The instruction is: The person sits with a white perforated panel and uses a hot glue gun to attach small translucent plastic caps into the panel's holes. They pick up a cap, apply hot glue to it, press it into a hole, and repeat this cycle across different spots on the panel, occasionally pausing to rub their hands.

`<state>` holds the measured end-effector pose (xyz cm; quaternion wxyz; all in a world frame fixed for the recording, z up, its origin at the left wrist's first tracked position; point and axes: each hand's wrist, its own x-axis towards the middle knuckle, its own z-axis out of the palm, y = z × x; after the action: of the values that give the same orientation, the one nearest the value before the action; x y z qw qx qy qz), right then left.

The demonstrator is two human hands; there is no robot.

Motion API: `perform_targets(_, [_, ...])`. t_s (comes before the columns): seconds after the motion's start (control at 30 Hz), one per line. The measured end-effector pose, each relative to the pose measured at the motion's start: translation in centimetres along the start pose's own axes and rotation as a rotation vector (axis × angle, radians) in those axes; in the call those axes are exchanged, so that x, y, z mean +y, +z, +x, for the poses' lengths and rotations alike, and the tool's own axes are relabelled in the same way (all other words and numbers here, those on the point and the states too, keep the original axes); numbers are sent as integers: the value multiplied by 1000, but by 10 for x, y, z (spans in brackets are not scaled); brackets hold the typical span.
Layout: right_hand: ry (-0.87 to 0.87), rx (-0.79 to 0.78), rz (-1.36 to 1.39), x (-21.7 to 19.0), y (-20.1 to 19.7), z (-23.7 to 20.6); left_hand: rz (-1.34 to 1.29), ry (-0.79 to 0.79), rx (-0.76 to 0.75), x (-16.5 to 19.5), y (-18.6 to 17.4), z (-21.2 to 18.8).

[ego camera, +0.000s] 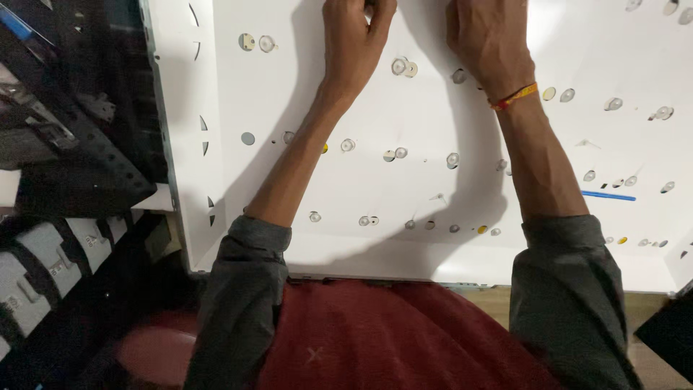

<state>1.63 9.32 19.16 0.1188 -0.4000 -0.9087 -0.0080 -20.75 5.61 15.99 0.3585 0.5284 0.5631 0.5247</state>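
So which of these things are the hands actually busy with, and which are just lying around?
In use: white panel; left hand and right hand pressed on it near the top edge.

Lying about: blue strip; grey parts; black perforated rack.

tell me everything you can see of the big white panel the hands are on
The white panel is a large flat sheet, smooth and matt, perhaps a reflector sheet, lying face up and filling most of the view. Rows of small round holes dot it, many showing clear dome lenses, a few with yellow spots. A short blue strip lies on its right part. Its left edge folds up into a slotted flap. The left hand and right hand press on its far part; their fingertips are out of view.
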Motion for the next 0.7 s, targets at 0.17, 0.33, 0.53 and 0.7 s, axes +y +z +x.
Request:
perform_targets(0.17, [175, 103, 516, 7, -2, 3, -24, 106, 37, 23, -9, 1])
perform_targets(0.33, [426, 593, 1047, -19, -29, -7, -195, 52, 19, 58, -25, -11])
perform_targets(0.53, [572, 545, 1189, -111, -96, -60, -272, -99, -72, 111, -38, -66])
perform_targets(0.7, [742, 589, 1301, -179, -129, -110, -369, -189, -128, 152, -39, -130])
